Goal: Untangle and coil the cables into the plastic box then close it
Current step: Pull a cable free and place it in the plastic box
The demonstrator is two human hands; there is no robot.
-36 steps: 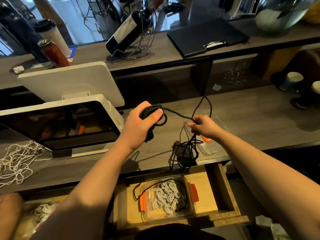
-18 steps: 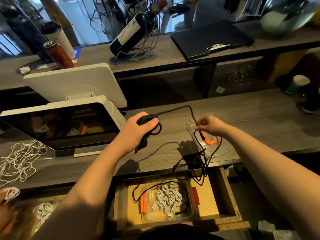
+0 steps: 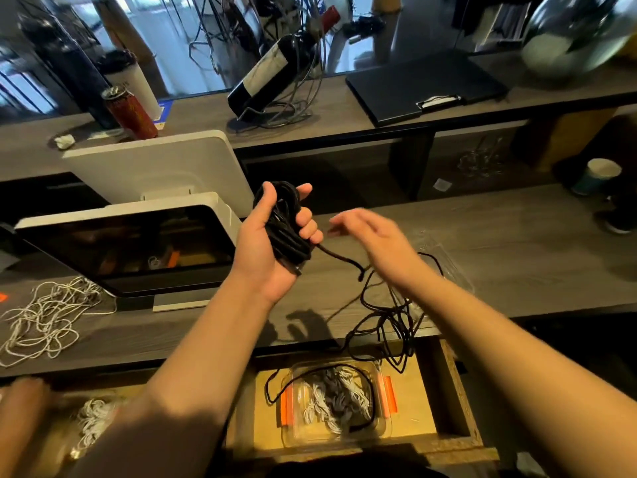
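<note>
Left hand (image 3: 272,243) raised palm-up over counter (image 3: 517,257), fingers curled round coiled bundle of black cable (image 3: 287,225). Loose tail of same cable draped right and down off counter edge, tangled loops hung over open drawer (image 3: 444,391), end trailed into plastic box (image 3: 331,405). Box seated in drawer, near centre, white cable coils (image 3: 331,401) held inside. Right hand (image 3: 375,243) blurred, fingers spread and relaxed, nothing gripped. Clear lid (image 3: 444,267) lain on counter, right of hands. Loose white cable (image 3: 44,315) heaped far left.
</note>
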